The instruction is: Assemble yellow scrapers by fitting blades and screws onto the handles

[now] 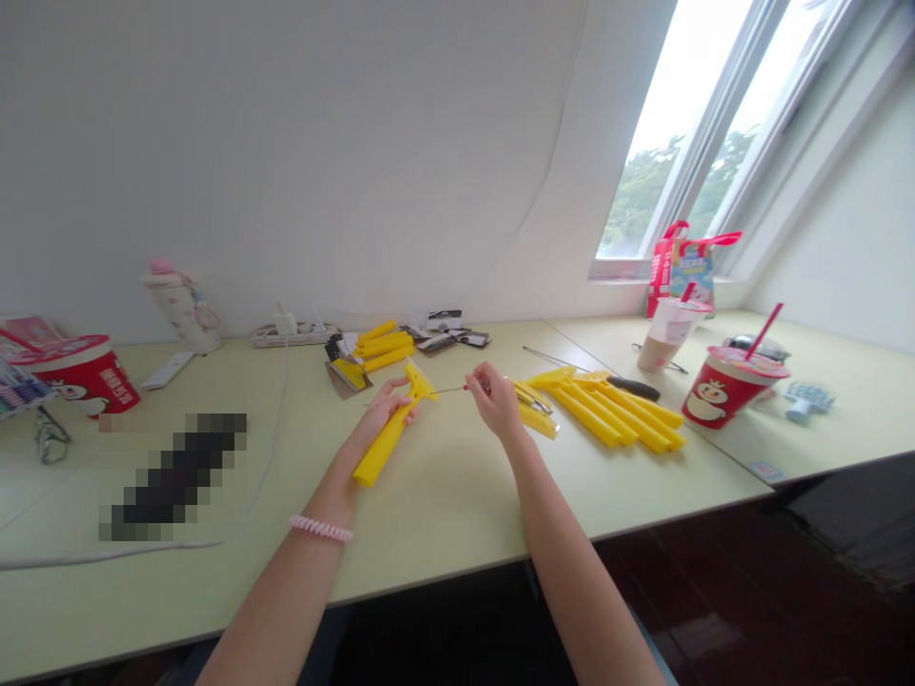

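Observation:
My left hand (386, 410) is closed around a yellow scraper (381, 446), its handle tilted toward me and its wide head pointing away. In my right hand (495, 395) is a thin screwdriver (452, 389), with a red part showing at the fingers. Its shaft points left and the tip is at the scraper's head; whether it sits in a screw is too small to tell. Just right of that hand lie yellow pieces with metal blades (536, 408). Beyond them several yellow scrapers (607, 410) lie side by side.
Behind my left hand are yellow handles (382, 345) and black-and-white packaging (447, 333). A long screwdriver with a black handle (636, 388) lies behind the scrapers. Red cups (729, 386) and a clear cup (672, 333) stand right. A power strip (300, 333) and white bottle (182, 310) are back left.

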Action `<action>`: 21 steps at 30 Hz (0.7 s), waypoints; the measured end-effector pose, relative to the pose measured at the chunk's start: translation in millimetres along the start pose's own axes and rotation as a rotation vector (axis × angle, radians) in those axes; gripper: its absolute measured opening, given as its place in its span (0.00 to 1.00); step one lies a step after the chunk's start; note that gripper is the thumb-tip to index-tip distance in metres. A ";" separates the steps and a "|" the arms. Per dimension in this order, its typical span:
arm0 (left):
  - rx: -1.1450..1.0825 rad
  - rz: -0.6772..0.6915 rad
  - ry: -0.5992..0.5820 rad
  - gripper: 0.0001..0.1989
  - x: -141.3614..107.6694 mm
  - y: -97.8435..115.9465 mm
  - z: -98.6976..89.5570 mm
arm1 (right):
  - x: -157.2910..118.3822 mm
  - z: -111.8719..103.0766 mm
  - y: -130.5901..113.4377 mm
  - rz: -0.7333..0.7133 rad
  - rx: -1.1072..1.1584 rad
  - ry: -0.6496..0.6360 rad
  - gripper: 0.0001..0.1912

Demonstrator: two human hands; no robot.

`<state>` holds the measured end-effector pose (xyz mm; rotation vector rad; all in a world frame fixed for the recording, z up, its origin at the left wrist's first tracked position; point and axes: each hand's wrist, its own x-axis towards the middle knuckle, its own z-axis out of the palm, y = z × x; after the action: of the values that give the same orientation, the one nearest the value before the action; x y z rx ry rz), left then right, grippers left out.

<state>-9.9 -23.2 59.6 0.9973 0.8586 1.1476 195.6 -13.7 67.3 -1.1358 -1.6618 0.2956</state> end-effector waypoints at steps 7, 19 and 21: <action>-0.018 0.014 -0.016 0.25 1.1 -2.2 -1.9 | 0.4 -2.0 -1.1 -0.039 0.073 -0.015 0.03; 0.029 -0.009 -0.040 0.24 -2.1 0.5 2.7 | 0.7 -1.2 2.2 0.074 -0.040 0.037 0.07; 0.023 -0.009 -0.032 0.24 -1.9 0.8 2.5 | 0.7 -1.5 1.8 0.060 -0.052 0.017 0.08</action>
<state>-8.2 -25.5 61.2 1.0272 0.8518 1.1131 197.9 -12.7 67.1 -1.2257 -1.6303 0.2813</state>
